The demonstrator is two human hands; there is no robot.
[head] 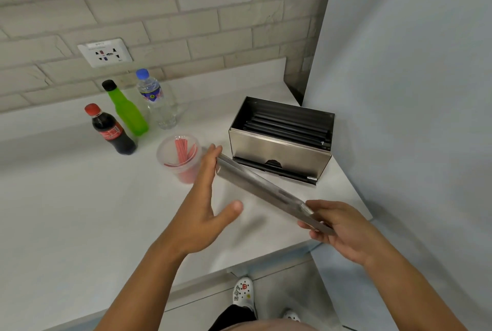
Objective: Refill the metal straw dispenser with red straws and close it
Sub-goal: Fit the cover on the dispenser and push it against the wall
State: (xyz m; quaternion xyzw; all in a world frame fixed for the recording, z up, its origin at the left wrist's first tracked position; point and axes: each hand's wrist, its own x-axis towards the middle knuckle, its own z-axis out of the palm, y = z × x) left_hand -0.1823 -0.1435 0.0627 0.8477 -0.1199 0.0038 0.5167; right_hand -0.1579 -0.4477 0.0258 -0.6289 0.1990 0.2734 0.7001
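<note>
Nearest me: white clog shoes [243, 294] w/ charms down on the floor; one strap reads sth like "EMY", too small to be sure. Above them, right hand [336, 229] pinches the near end of the steel lid [266, 192], fingers under, thumb on top. Left hand [206, 197] is spread flat, fingertips propping the lid's far end, thumb free. Lid is off and tilted, above the counter [66, 211].

Straw dispenser [282, 139] stands open at the counter's right corner by the wall panel, black straws inside and in the front slot. Red straws [185, 151] wait in a clear plastic cup [179, 157] just left of it.

Best move imo: park the lid flat, clear of cup & box, then load straws lengthwise.

Further left: cola bottle [113, 131], red label unreadable; green bottle [127, 110]; water bottle [157, 99], blue label illegible. Wall socket [105, 52] behind.
</note>
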